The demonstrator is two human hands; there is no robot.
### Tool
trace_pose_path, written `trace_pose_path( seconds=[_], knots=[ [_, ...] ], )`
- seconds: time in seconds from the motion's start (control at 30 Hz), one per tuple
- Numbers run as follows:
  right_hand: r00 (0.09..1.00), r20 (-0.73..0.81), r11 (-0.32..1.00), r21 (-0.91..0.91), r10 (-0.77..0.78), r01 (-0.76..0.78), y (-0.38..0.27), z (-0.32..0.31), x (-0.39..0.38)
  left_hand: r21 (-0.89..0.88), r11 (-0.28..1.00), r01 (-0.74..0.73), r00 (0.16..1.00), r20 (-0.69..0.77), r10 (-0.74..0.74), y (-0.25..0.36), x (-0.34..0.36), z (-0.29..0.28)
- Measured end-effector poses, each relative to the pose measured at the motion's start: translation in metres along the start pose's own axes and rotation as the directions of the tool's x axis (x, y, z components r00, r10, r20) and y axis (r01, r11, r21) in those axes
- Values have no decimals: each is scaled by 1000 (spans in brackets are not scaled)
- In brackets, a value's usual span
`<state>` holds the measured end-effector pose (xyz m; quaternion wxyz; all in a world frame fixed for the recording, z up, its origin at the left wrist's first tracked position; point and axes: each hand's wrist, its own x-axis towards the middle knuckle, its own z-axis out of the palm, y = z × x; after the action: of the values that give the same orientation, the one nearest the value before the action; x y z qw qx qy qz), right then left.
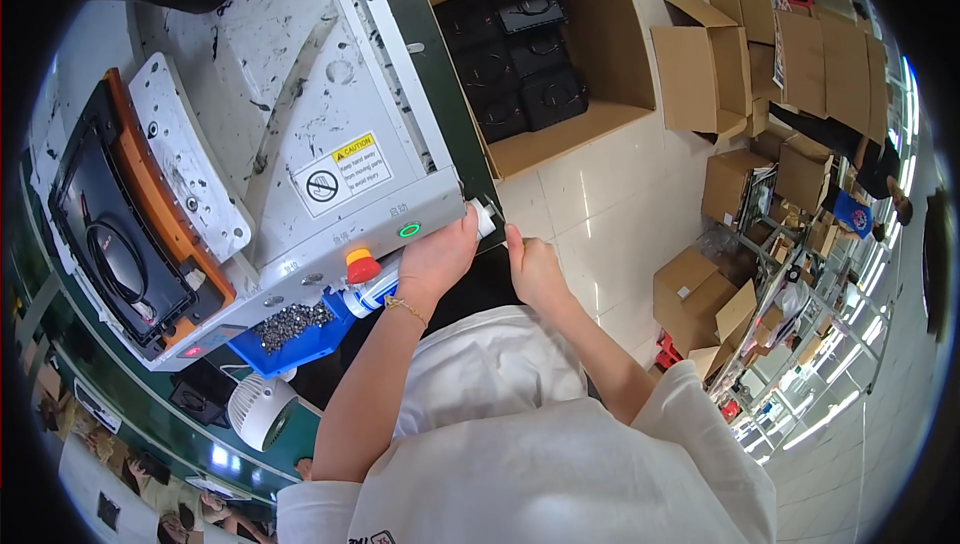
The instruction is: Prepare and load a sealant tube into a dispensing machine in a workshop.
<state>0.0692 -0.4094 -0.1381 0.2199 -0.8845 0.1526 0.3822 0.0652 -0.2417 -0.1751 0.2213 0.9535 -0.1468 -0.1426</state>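
Observation:
My left hand (pixel 440 256), with a thin bracelet at the wrist, is wrapped round a white and blue cylinder (pixel 372 292) along the front of a grey machine (pixel 290 144). The cylinder's white end (pixel 485 220) sticks out past my fingers. Just to the right, my right hand (pixel 537 272) is closed with the thumb pointing up; what its curled fingers hold, if anything, is hidden. A red and yellow push button (pixel 362 266) and a green-ringed button (pixel 409 231) are beside my left hand. On the machine's left, a black housing with a coiled cable (pixel 115 254) sits in an orange fixture (pixel 150 184).
A blue bin of small metal screws (pixel 290 329) and a small white fan (pixel 262 410) are at the machine's front left. An open carton (pixel 600 74) with several black units stands at the back right. More cartons (pixel 705 79) and a metal rack (pixel 800 344) are farther right.

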Motion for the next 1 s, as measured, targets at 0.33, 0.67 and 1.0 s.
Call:
trace_pose_path(
  seconds=[0.33, 0.67, 1.0],
  knots=[
    [988, 32, 970, 196, -152, 143, -13, -2, 21, 108, 994, 30, 993, -117, -17, 6, -8, 6],
    [976, -101, 914, 345, -192, 215, 6, 22, 20, 101, 988, 113, 986, -135, -99, 18, -10, -7],
    [985, -90, 928, 334, -147, 168, 0, 4, 8, 34, 991, 132, 987, -98, -128, 20, -8, -4]
  ],
)
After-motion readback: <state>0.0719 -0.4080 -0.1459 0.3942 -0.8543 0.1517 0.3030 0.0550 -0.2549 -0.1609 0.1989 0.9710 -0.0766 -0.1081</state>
